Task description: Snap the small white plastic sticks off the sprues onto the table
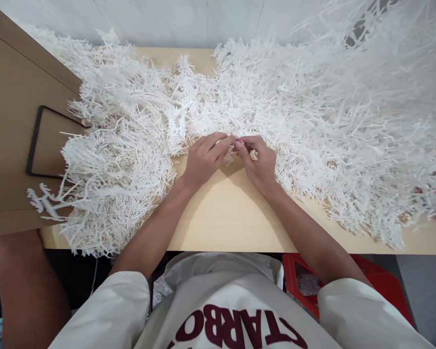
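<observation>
Close together at the front edge of a white heap, my left hand (206, 157) and my right hand (260, 162) meet fingertip to fingertip. Both are closed in a pinch on a small white branching sprig (228, 157), mostly hidden by the fingers. A small beige, crumpled-looking bit (253, 154) shows inside the curled fingers of my right hand; its kind cannot be made out. Behind and on both sides of my hands lie piled white branching sprigs (294, 111), thin and tangled, like plastic coral twigs.
A brown board or box side (18, 121) with a black metal loop (36, 140) stands at the left. The pale wooden table (236, 213) ends near my body. Below it at the right is a red stool (378, 281). Another person's limb (25, 286) shows at lower left.
</observation>
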{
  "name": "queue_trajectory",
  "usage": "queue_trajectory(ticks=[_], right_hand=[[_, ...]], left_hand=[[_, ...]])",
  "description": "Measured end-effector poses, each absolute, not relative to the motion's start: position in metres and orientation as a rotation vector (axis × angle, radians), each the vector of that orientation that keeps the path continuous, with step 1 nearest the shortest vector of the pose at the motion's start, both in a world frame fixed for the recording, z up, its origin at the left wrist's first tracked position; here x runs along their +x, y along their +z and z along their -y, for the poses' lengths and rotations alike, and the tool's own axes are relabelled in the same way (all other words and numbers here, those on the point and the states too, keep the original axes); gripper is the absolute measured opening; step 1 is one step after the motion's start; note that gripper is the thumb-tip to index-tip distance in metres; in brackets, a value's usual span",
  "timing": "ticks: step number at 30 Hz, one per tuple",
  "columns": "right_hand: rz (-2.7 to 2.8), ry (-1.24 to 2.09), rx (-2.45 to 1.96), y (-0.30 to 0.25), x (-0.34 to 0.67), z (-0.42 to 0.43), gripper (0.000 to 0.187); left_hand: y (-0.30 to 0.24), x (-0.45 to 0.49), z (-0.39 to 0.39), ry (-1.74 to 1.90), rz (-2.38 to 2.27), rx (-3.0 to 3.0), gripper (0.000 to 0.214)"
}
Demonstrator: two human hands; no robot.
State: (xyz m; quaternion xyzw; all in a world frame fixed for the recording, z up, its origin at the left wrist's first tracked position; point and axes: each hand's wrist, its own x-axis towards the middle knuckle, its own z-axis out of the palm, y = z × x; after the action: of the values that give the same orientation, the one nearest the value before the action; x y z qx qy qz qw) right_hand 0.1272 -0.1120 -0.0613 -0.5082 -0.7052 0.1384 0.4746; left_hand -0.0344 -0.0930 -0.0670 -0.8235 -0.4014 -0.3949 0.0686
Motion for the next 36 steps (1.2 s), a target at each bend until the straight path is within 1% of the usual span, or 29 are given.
queue_trajectory(ticks=[2, 5, 8, 12, 15, 25, 28, 31, 32, 33, 35, 36], right_hand=[[1.739, 0.19, -1.263, -0.062, 0.128, 0.112, 0.02], [1.834, 0.022, -1.269, -0.062, 0.129, 0.112, 0.025], [1.925, 0.024, -1.233, -0.063, 0.129, 0.111, 0.025], [1.979, -0.032, -1.135, -0.065, 0.128, 0.111, 0.024], [1.991, -0.058, -1.057, -0.065, 0.128, 0.112, 0.024], [1.969, -0.046, -1.056, -0.064, 0.128, 0.113, 0.023], [2.05, -0.061, -0.949, -0.06, 0.119, 0.124, 0.024], [2.209, -0.103, -0.657, -0.057, 0.11, 0.135, 0.026], [2.209, -0.107, -0.604, -0.056, 0.108, 0.136, 0.025], [2.164, -0.091, -0.624, -0.056, 0.109, 0.135, 0.021], [2.01, -0.028, -0.818, -0.057, 0.115, 0.128, 0.009], [1.918, -0.003, -0.955, -0.058, 0.12, 0.123, 0.01]], left_hand=[[-0.068, -0.035, 0.094, -1.154, 1.231, -2.431, 0.023], [-0.072, -0.033, 0.095, -1.121, 1.204, -2.365, 0.022], [-0.075, -0.03, 0.096, -1.109, 1.17, -2.351, 0.022], [-0.074, -0.027, 0.099, -1.073, 1.197, -2.412, 0.028], [-0.073, -0.027, 0.1, -1.068, 1.152, -2.425, 0.025], [-0.078, -0.027, 0.098, -1.096, 1.175, -2.493, 0.024], [-0.078, -0.03, 0.092, -1.186, 1.323, -2.487, 0.028], [-0.076, -0.034, 0.086, -1.308, 1.581, -2.393, 0.035], [-0.075, -0.035, 0.085, -1.325, 1.601, -2.375, 0.036], [-0.074, -0.035, 0.084, -1.324, 1.592, -2.374, 0.036], [-0.072, -0.035, 0.086, -1.31, 1.538, -2.381, 0.034], [-0.072, -0.034, 0.087, -1.308, 1.515, -2.384, 0.033]])
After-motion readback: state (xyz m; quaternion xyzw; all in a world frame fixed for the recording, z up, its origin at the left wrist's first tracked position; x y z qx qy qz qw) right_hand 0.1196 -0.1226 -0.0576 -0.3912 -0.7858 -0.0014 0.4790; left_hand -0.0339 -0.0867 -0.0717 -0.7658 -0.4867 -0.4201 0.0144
